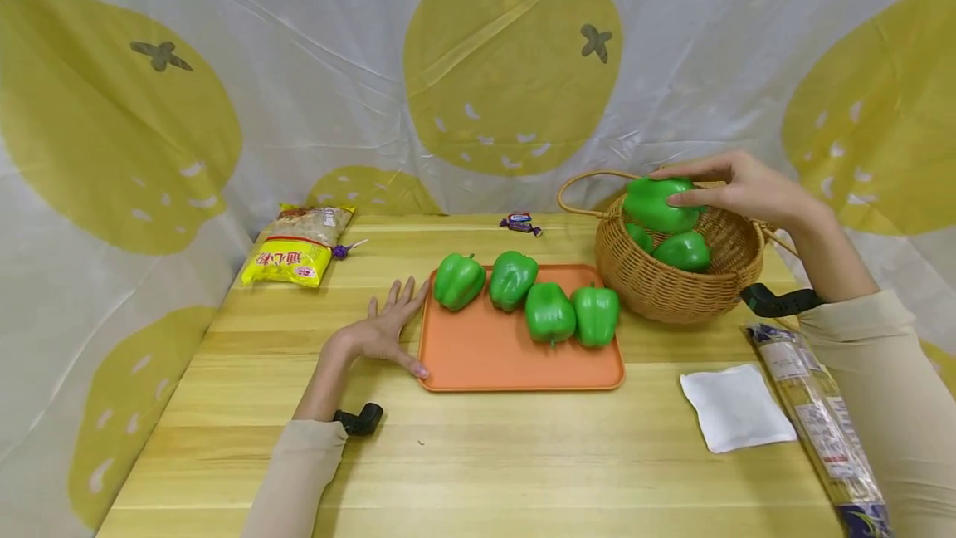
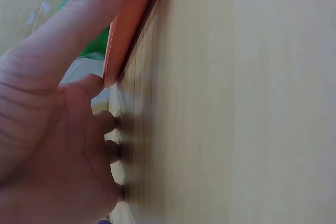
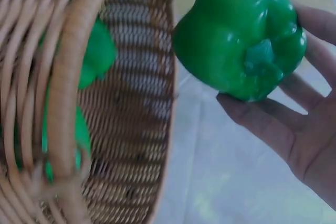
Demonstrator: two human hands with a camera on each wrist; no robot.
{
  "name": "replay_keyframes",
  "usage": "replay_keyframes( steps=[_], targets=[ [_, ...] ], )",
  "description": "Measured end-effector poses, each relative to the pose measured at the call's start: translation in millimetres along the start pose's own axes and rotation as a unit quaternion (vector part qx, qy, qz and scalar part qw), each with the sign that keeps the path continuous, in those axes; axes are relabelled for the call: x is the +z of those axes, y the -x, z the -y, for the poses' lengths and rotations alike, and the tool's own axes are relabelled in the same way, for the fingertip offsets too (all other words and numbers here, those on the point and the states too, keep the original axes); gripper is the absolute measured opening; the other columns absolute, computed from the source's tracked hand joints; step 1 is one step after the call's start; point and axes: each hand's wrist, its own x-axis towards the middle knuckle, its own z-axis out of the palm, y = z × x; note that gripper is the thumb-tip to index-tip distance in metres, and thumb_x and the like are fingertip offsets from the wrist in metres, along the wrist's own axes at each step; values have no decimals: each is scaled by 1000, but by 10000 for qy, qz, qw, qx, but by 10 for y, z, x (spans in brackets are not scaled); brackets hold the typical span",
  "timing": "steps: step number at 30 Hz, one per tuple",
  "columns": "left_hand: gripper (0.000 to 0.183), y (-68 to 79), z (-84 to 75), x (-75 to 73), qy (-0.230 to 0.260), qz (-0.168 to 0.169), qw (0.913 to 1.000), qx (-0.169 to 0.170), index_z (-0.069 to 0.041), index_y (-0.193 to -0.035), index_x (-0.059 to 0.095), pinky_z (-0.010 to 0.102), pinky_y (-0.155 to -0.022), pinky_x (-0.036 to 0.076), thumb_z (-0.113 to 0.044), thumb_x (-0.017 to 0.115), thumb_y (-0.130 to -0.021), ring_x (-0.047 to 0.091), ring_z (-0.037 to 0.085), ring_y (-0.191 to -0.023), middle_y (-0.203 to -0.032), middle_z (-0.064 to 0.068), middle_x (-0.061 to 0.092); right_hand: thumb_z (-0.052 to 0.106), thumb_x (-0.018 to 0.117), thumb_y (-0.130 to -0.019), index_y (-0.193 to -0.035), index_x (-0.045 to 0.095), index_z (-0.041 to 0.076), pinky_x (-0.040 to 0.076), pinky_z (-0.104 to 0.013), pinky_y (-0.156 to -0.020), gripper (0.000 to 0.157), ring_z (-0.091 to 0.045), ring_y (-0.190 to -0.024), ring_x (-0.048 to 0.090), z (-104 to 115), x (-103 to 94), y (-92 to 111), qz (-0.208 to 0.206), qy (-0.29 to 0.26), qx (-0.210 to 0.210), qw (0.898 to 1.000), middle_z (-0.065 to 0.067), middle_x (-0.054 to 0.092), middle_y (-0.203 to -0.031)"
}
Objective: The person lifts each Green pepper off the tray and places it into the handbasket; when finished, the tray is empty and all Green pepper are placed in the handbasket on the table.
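Observation:
My right hand point(image 1: 735, 185) grips a green bell pepper point(image 1: 660, 204) above the wicker basket point(image 1: 675, 297). In the right wrist view the held pepper point(image 3: 239, 35) is clear of the basket's rim, fingers and thumb around it. More green peppers point(image 1: 683, 252) lie inside the basket. My left hand point(image 1: 381, 335) has its fingers spread, touching the left edge of the orange tray point(image 1: 485, 359); in the left wrist view its fingertips rest on the table. Several green peppers point(image 1: 550, 312) sit on the tray, toward its back and right.
At the back left lie a yellow food packet point(image 1: 295, 247) and a purple lollipop point(image 1: 341, 251). Wrapped candies point(image 1: 520, 225) are behind the tray. On the right are a white square cloth point(image 1: 737, 408) and a long clear packet point(image 1: 817, 422). A patterned curtain hangs behind the table.

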Motion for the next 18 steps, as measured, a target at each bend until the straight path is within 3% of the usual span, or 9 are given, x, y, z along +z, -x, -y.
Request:
replay_keyframes(
  steps=[4,7,9,12,14,15,17,18],
  targets=[
    [140,5,7,-6,-8,21,10000,3,-22,-156,-10,73,-109,-13,-55,86,-59,-23,41,-146,-160,19,-19,40,65,-90,-134,58,30,40,-11,-84,46,9,-117,48,-189,-59,-45,-25,51,219,9997,0,56,-141],
    [140,15,11,-12,-17,19,10000,4,-22,-156,-10,72,-109,-13,-55,86,-59,-23,41,-146,-160,19,-19,41,66,-90,-134,59,26,41,-19,-73,48,3,-85,51,-298,-63,-88,5,84,444,9990,-6,57,-140],
    [140,21,18,-13,-17,11,10000,3,-22,-156,-10,73,-109,-13,-55,86,-59,-23,41,-146,-160,20,-19,43,67,-88,-134,59,23,40,-25,-66,51,-4,-63,41,-360,-53,-123,82,108,663,9977,-11,57,-139],
    [140,26,20,-2,-11,5,10000,23,-21,-156,-10,73,-108,-13,-54,86,-59,-23,42,-146,-160,20,-19,47,68,-86,-136,58,20,38,-30,-66,57,-10,-52,26,-439,-28,-179,257,187,968,9948,-16,53,-141],
    [141,36,19,0,2,17,10000,5,-21,-156,-10,73,-108,-13,-55,86,-59,-23,42,-146,-160,20,-19,48,68,-86,-137,56,18,38,-33,-68,61,-14,-55,32,-479,1,-222,359,197,1106,9930,-19,50,-144],
    [141,39,22,1,15,17,10000,10,-21,-156,-10,73,-108,-13,-54,86,-59,-23,42,-146,-160,21,-19,48,68,-86,-137,56,16,42,-36,-74,61,-17,-62,43,-493,20,-246,382,208,1120,9928,-20,48,-144],
    [141,40,27,-1,32,22,10000,17,-20,-156,-11,74,-108,-13,-54,86,-59,-23,43,-146,-160,21,-19,47,67,-87,-138,55,14,44,-45,-89,62,-29,-93,58,-522,54,-291,439,232,1122,9924,-22,45,-147],
    [141,35,31,-3,31,19,10000,17,-21,-156,-11,74,-108,-13,-54,86,-59,-23,43,-146,-160,21,-20,46,66,-88,-138,54,13,42,-51,-96,61,-36,-111,55,-534,65,-316,447,257,1102,9926,-23,44,-147]
  ],
)
